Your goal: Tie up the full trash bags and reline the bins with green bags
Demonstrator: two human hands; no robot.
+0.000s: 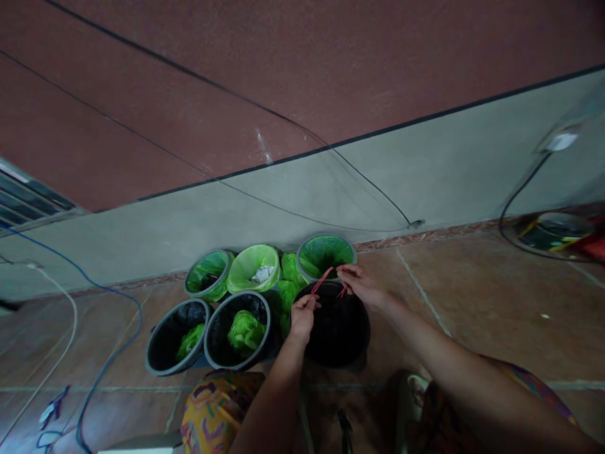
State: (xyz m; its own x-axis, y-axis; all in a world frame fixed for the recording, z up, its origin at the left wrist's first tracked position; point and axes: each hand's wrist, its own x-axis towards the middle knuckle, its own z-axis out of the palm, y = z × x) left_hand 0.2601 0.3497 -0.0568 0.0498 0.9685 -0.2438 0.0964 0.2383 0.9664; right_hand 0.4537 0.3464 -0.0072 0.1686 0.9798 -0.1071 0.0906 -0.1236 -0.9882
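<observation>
A thin red string (323, 279) stretches in a loop between my two hands. My left hand (303, 315) pinches its lower end over the left rim of a dark round bin (338, 340). Higher and to the right, my right hand (360, 285) is closed on the other part of it, with a short red end hanging below the fingers. What the string is tied to, if anything, I cannot make out. The inside of the dark bin is too dark to read.
Left of my hands stand two dark bins with crumpled green bags, one holding a green bag (246, 331). Behind are green-lined bins, including a grey-rimmed bin (326, 236), against the wall (425, 176). A blue cable (137, 321) crosses the tiled floor at left.
</observation>
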